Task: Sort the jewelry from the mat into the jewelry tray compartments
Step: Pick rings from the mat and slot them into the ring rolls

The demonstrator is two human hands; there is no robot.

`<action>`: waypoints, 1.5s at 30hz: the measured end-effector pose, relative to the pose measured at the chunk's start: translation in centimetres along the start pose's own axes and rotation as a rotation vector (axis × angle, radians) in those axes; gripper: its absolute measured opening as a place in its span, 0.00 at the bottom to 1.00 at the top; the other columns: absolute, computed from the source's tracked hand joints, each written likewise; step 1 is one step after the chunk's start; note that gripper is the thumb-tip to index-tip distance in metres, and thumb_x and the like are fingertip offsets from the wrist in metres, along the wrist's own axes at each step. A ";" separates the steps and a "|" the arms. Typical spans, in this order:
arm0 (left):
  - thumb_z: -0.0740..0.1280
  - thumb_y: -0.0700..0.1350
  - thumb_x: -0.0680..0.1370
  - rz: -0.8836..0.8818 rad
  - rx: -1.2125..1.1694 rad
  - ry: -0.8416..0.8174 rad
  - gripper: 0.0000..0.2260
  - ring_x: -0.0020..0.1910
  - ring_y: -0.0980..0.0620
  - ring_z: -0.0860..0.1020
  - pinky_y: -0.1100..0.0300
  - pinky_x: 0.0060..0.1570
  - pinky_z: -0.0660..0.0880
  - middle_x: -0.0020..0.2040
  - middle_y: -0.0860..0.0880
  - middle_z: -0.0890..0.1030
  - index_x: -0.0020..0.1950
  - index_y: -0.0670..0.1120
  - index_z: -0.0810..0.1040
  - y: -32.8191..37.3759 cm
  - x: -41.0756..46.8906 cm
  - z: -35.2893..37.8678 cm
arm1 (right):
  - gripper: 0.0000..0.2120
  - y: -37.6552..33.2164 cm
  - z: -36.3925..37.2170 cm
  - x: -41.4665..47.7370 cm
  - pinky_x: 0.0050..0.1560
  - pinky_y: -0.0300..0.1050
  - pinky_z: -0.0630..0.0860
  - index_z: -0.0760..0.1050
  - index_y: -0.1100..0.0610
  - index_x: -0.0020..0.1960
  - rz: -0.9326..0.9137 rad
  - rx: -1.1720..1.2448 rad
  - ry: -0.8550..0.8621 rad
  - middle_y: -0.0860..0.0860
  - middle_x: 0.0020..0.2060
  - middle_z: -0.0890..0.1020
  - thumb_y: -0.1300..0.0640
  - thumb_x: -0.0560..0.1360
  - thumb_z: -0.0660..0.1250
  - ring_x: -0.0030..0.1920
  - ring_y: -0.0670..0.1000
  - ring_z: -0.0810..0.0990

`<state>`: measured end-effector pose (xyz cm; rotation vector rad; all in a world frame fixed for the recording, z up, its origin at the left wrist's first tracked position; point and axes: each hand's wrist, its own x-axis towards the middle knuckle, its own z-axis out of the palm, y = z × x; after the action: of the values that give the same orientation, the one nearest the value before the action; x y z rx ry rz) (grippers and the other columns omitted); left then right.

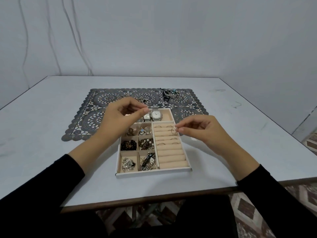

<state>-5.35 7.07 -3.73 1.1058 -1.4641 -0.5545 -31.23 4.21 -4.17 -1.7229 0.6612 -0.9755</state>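
The beige jewelry tray (152, 172) lies on the table in front of the dark lace mat (96, 107). Its small compartments hold beads, brooches and chains; watches (155, 115) lie in the far compartment. Several rings sit in the ring rolls (169, 148) on the right side. My right hand (199, 130) pinches a thin gold ring (173, 129) over the upper ring rolls. My left hand (124, 114) hovers above the tray's far left, thumb and forefinger pinched on something small that I cannot make out. Bracelets (170, 93) and small pieces (140, 100) lie on the mat.
The pale table's front edge (154, 197) runs just before my lap. A grey wall with hanging cables stands behind. Patterned floor shows at the right and below the table.
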 end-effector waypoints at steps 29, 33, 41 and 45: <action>0.75 0.44 0.73 -0.016 0.026 -0.039 0.05 0.40 0.55 0.79 0.65 0.40 0.76 0.41 0.51 0.83 0.47 0.45 0.83 0.6 -1.0 0.8 | 0.06 -0.7 -1.1 0.6 0.49 0.40 0.74 0.82 0.63 0.49 0.051 -0.317 -0.438 0.53 0.44 0.83 0.68 0.74 0.69 0.45 0.48 0.79; 0.75 0.44 0.73 -0.017 0.030 -0.046 0.06 0.40 0.55 0.79 0.64 0.39 0.76 0.41 0.50 0.83 0.47 0.43 0.83 0.5 -1.0 0.8 | 0.06 -1.4 -1.2 1.3 0.48 0.37 0.73 0.83 0.61 0.49 0.099 -0.363 -0.503 0.51 0.44 0.83 0.67 0.74 0.69 0.43 0.46 0.79; 0.75 0.42 0.74 -0.011 0.030 -0.056 0.05 0.37 0.58 0.78 0.68 0.38 0.74 0.38 0.54 0.82 0.47 0.42 0.83 0.7 -1.0 0.9 | 0.07 -2.3 -1.3 2.2 0.52 0.38 0.75 0.83 0.60 0.49 0.196 -0.416 -0.564 0.53 0.45 0.84 0.66 0.72 0.71 0.49 0.50 0.82; 0.75 0.42 0.73 -0.016 0.020 -0.051 0.04 0.38 0.57 0.78 0.67 0.38 0.74 0.39 0.54 0.83 0.46 0.44 0.83 0.6 -1.0 0.9 | 0.06 -2.6 -1.0 2.3 0.50 0.39 0.74 0.84 0.57 0.48 0.216 -0.451 -0.563 0.52 0.44 0.84 0.63 0.71 0.73 0.45 0.51 0.81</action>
<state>-6.49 7.96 -3.92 1.1277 -1.5086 -0.5840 -30.92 2.79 -0.92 -2.1385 0.7006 -0.1657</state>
